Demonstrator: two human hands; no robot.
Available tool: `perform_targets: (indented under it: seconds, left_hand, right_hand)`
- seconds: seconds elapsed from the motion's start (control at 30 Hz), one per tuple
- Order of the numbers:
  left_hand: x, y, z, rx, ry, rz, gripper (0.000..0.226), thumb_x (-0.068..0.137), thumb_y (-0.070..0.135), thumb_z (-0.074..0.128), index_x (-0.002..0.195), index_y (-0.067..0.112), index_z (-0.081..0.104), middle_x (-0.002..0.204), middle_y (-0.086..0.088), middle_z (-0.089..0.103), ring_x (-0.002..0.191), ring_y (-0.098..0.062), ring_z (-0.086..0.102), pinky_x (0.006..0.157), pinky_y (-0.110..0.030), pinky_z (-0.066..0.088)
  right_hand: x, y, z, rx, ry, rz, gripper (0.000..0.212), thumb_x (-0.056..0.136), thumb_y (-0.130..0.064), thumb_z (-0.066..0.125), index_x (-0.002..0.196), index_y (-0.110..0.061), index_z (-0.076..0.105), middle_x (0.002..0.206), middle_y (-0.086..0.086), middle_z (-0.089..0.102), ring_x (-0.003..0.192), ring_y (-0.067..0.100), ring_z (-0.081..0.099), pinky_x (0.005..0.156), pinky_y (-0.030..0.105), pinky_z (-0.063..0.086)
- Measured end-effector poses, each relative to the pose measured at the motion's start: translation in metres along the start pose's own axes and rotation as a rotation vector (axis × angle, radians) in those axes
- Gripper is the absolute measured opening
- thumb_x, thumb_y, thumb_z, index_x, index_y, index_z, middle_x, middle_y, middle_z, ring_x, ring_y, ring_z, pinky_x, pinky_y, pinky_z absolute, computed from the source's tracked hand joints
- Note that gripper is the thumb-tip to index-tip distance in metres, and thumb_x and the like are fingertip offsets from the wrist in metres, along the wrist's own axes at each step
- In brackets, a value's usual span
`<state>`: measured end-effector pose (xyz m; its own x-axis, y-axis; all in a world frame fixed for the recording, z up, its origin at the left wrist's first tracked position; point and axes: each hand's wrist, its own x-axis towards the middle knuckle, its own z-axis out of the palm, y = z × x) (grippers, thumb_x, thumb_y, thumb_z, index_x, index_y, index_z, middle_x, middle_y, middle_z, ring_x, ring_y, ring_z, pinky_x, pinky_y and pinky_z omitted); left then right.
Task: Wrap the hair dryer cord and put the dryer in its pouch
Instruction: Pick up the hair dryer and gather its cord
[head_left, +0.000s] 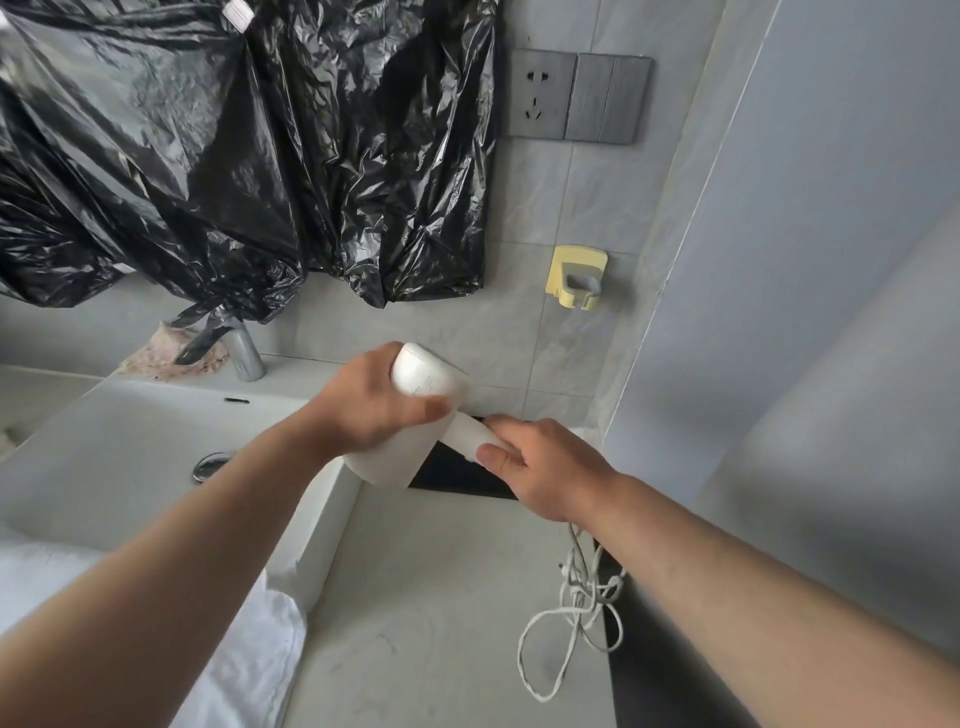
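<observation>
Grey-tiled bathroom, pale surface (441, 597) right of the sink (130, 441). Fingers (434, 410) of the left hand (363, 410) clamp the white hair dryer (426, 376) by its body, those of the right hand (550, 467) its handle; the cord (571, 613) trails loose.

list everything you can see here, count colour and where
hair dryer: 1, white, held above the counter's back edge
cord: 1, white, loose and tangled at the counter's right edge
flat dark item: 1, black, on the counter under the dryer; cannot tell if it is the pouch
counter: 1, pale grey, centre
sink: 1, white, left
drain: 1, chrome, in the sink
tap: 1, chrome, behind the sink
plastic sheeting: black, hung on the wall, upper left
socket plate: 1, grey, wall
switch plate: 1, grey, beside the socket
wall holder: 1, yellow, wall
white cloth: 1, lower left
left hand: grips the dryer's body
right hand: grips the dryer's handle
</observation>
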<state>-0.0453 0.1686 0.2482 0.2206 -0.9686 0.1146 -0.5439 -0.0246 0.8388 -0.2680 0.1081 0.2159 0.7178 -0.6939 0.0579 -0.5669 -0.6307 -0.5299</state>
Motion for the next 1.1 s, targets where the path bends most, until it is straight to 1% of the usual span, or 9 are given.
perform_targets:
  seconds: [0.13,0.33,0.47,0.6,0.73,0.83,0.93,1.0,1.1]
  left_hand:
    - [-0.002,0.004,0.001,-0.026,0.029,-0.026,0.063,0.048,0.063,0.073,0.098,0.025,0.063,0.092,0.001,0.071,0.086,-0.019,0.068,0.074,-0.038,0.055]
    - [-0.019,-0.001,-0.017,-0.207,0.149,-0.103,0.065,0.050,0.057,0.076,0.101,0.020,0.065,0.095,-0.011,0.071,0.082,-0.029,0.069,0.069,-0.047,0.059]
    - [-0.036,-0.008,-0.035,-0.376,0.249,-0.158,0.060,0.051,0.053,0.074,0.098,0.017,0.065,0.086,-0.012,0.069,0.071,-0.028,0.067,0.057,-0.041,0.057]
    - [-0.053,-0.012,-0.034,-0.519,0.304,-0.198,0.061,0.053,0.052,0.073,0.102,0.018,0.063,0.091,-0.016,0.068,0.072,-0.031,0.067,0.064,-0.048,0.057]
    - [-0.068,-0.015,-0.026,-0.631,0.279,-0.214,0.052,0.062,0.047,0.073,0.106,0.021,0.063,0.090,-0.011,0.071,0.072,-0.023,0.070,0.062,-0.042,0.058]
    - [-0.079,-0.019,-0.022,-0.692,0.234,-0.182,0.052,0.067,0.044,0.072,0.112,0.020,0.063,0.090,-0.008,0.074,0.080,-0.025,0.070,0.063,-0.041,0.060]
    - [-0.082,-0.028,-0.021,-0.776,0.250,-0.214,0.057,0.067,0.046,0.071,0.116,0.019,0.062,0.094,-0.009,0.074,0.079,-0.024,0.072,0.064,-0.041,0.060]
    - [-0.080,-0.035,-0.021,-0.826,0.246,-0.262,0.054,0.072,0.044,0.068,0.118,0.016,0.061,0.096,-0.013,0.072,0.080,-0.027,0.071,0.067,-0.042,0.059]
    - [-0.076,-0.035,-0.023,-0.790,0.209,-0.258,0.063,0.058,0.047,0.075,0.111,0.016,0.062,0.098,-0.018,0.068,0.077,-0.024,0.071,0.077,-0.046,0.053]
  right_hand:
    - [-0.001,-0.001,-0.007,0.032,0.028,0.011,0.030,0.088,-0.056,0.045,0.097,-0.030,0.058,0.075,-0.004,0.062,0.071,0.019,0.060,0.064,0.039,0.053]
    - [-0.016,0.013,-0.019,0.244,0.042,0.137,0.021,0.080,-0.047,0.063,0.083,-0.026,0.064,0.074,-0.004,0.064,0.063,0.013,0.060,0.057,0.032,0.049]
    - [-0.031,0.023,-0.024,0.507,-0.031,0.190,0.016,0.090,-0.029,0.064,0.103,-0.021,0.066,0.086,0.005,0.073,0.082,0.016,0.071,0.083,0.037,0.057]
    - [-0.034,0.006,-0.026,0.559,0.055,0.162,0.026,0.098,-0.035,0.051,0.091,-0.017,0.069,0.071,0.001,0.064,0.072,0.011,0.063,0.087,0.035,0.052]
    - [-0.031,-0.017,-0.030,0.595,0.181,0.162,0.039,0.099,-0.039,0.047,0.067,-0.020,0.059,0.081,0.019,0.068,0.084,0.022,0.068,0.081,0.028,0.044]
    - [-0.028,-0.032,-0.031,0.767,0.187,0.174,0.042,0.101,-0.043,0.042,0.083,-0.011,0.063,0.053,0.009,0.050,0.056,0.010,0.060,0.077,0.028,0.042]
    - [-0.020,-0.038,-0.032,0.742,0.155,0.158,0.050,0.098,-0.049,0.043,0.099,-0.003,0.063,0.048,-0.001,0.043,0.047,0.006,0.049,0.077,0.032,0.041]
    - [-0.013,-0.043,-0.037,0.689,0.134,0.145,0.049,0.096,-0.049,0.047,0.095,-0.003,0.060,0.049,-0.001,0.044,0.048,0.013,0.044,0.074,0.036,0.042]
    - [-0.002,-0.053,-0.046,0.676,0.169,0.153,0.041,0.097,-0.044,0.048,0.082,-0.007,0.053,0.047,0.000,0.045,0.046,0.017,0.042,0.067,0.040,0.042]
